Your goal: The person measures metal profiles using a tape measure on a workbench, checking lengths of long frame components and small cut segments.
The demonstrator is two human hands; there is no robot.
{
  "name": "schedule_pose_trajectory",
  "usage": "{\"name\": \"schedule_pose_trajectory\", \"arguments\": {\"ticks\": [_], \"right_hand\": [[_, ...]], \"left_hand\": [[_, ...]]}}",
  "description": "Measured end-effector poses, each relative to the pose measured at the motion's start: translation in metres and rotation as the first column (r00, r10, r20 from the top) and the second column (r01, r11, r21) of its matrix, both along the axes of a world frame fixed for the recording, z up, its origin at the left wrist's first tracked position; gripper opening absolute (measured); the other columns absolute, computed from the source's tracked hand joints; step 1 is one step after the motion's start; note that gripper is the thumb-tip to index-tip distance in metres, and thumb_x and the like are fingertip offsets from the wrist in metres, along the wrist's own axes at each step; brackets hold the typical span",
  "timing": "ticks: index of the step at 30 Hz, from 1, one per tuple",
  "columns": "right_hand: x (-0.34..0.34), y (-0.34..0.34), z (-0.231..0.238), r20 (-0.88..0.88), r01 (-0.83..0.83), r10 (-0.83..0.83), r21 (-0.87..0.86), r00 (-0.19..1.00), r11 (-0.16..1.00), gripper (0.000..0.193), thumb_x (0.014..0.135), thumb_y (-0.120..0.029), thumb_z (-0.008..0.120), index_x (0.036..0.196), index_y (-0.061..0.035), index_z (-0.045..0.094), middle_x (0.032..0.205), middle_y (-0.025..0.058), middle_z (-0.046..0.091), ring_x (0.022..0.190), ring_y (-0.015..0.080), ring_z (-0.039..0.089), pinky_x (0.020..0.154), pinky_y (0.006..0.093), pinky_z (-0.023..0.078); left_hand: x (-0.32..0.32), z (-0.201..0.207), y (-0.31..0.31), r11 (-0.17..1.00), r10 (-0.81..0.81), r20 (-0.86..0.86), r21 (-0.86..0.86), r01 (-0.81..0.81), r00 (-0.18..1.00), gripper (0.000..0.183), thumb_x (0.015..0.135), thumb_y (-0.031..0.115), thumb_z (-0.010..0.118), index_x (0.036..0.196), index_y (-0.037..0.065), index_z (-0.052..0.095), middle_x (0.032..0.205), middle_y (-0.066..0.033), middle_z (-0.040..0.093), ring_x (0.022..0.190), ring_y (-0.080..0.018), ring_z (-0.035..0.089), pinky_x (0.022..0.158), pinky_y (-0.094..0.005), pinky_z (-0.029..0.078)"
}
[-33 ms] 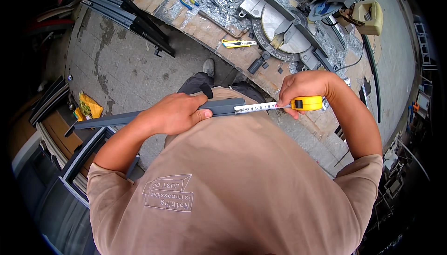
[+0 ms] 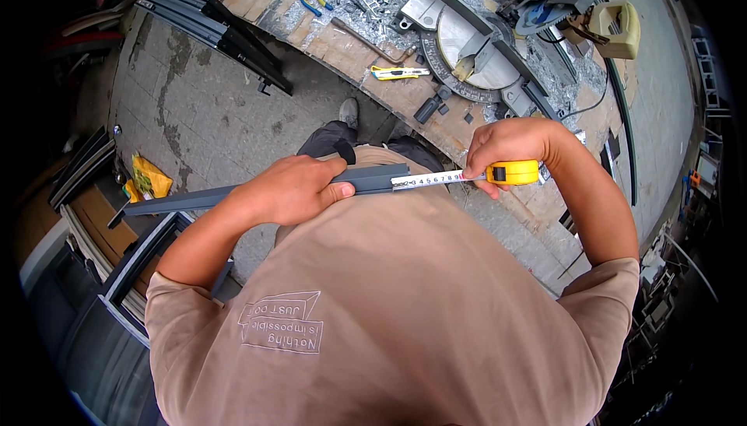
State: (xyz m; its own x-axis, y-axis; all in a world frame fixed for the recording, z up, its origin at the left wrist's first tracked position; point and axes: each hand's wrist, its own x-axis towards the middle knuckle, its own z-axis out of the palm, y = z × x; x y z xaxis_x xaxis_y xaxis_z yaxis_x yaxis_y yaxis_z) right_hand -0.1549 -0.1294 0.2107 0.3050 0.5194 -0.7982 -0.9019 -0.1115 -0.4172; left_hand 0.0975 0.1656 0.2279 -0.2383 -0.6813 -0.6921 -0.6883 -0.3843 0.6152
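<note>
A long dark grey metal profile [image 2: 377, 176] lies across in front of my waist. My left hand [image 2: 299, 189] is closed round it close to its right end, with the thumb on the near side. To the right, my right hand [image 2: 506, 152] grips a yellow tape measure [image 2: 523, 171], fingers pinching near the mouth of the case. A short length of white tape blade [image 2: 430, 179] runs from the case to the profile, its tip at the profile's right end. Whether the tape's hook catches the edge is too small to tell.
A workbench [image 2: 311, 37] littered with metal shavings stands ahead, bearing a mitre saw [image 2: 475, 49], a yellow utility knife [image 2: 399, 73], pliers [image 2: 310, 0] and a lug wrench [image 2: 373, 42]. Dark profiles [image 2: 214, 33] jut out at the upper left. A yellow bag [image 2: 152, 177] lies at left.
</note>
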Motion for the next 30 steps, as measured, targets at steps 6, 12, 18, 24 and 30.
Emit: {"name": "schedule_pose_trajectory", "arguments": {"ticks": [6, 12, 18, 24, 30], "right_hand": [[0.0017, 0.0005, -0.0001, 0.01, -0.024, 0.024, 0.008, 1.0, 1.0, 0.045, 0.104, -0.037, 0.068, 0.084, 0.0014, 0.08, 0.081, 0.0112, 0.079, 0.067, 0.016, 0.069, 0.064, 0.0308, 0.055], [0.0016, 0.0003, -0.0001, 0.016, -0.024, 0.024, 0.014, 1.0, 1.0, 0.044, 0.104, -0.037, 0.068, 0.085, 0.0011, 0.08, 0.081, 0.011, 0.079, 0.068, 0.0165, 0.069, 0.064, 0.0318, 0.055], [0.0011, 0.0014, 0.0018, 0.014, -0.022, 0.022, -0.005, 1.0, 1.0, 0.044, 0.103, -0.037, 0.068, 0.085, 0.0011, 0.08, 0.081, 0.0109, 0.079, 0.068, 0.0165, 0.069, 0.064, 0.032, 0.055], [0.0005, 0.0011, 0.0011, 0.007, -0.019, 0.019, 0.0, 1.0, 1.0, 0.045, 0.104, -0.038, 0.068, 0.084, 0.0012, 0.081, 0.081, 0.0111, 0.079, 0.068, 0.0167, 0.07, 0.064, 0.0321, 0.055], [-0.0028, 0.0006, -0.0041, -0.003, 0.005, -0.005, 0.001, 1.0, 1.0, 0.041, 0.099, -0.038, 0.072, 0.082, -0.0009, 0.081, 0.08, 0.0113, 0.079, 0.066, 0.0169, 0.071, 0.062, 0.0333, 0.056]], "left_hand": [[0.0001, -0.0013, 0.0017, 1.0, -0.004, 0.001, -0.008, 0.004, 1.0, 0.054, 0.117, 0.054, 0.051, 0.13, 0.004, 0.062, 0.095, -0.029, 0.074, 0.1, -0.0545, 0.071, 0.087, -0.0622, 0.054], [0.0002, -0.0009, 0.0009, 1.0, -0.002, -0.004, 0.006, 0.002, 1.0, 0.054, 0.117, 0.055, 0.05, 0.13, 0.004, 0.062, 0.096, -0.029, 0.074, 0.1, -0.0544, 0.071, 0.088, -0.062, 0.054], [-0.0002, -0.0002, 0.0001, 1.0, -0.003, 0.001, 0.008, 0.003, 1.0, 0.053, 0.117, 0.052, 0.052, 0.137, 0.005, 0.063, 0.098, -0.0287, 0.075, 0.101, -0.0538, 0.072, 0.088, -0.0617, 0.054], [-0.0001, -0.0003, 0.0001, 1.0, -0.002, 0.003, 0.0, 0.002, 1.0, 0.053, 0.116, 0.052, 0.053, 0.14, 0.006, 0.063, 0.099, -0.0287, 0.076, 0.101, -0.0535, 0.072, 0.089, -0.0615, 0.054], [-0.0002, -0.0005, 0.0002, 1.0, -0.004, 0.003, -0.009, 0.004, 1.0, 0.055, 0.116, 0.054, 0.051, 0.139, 0.005, 0.064, 0.097, -0.0284, 0.075, 0.1, -0.0537, 0.072, 0.087, -0.0621, 0.054]]}}
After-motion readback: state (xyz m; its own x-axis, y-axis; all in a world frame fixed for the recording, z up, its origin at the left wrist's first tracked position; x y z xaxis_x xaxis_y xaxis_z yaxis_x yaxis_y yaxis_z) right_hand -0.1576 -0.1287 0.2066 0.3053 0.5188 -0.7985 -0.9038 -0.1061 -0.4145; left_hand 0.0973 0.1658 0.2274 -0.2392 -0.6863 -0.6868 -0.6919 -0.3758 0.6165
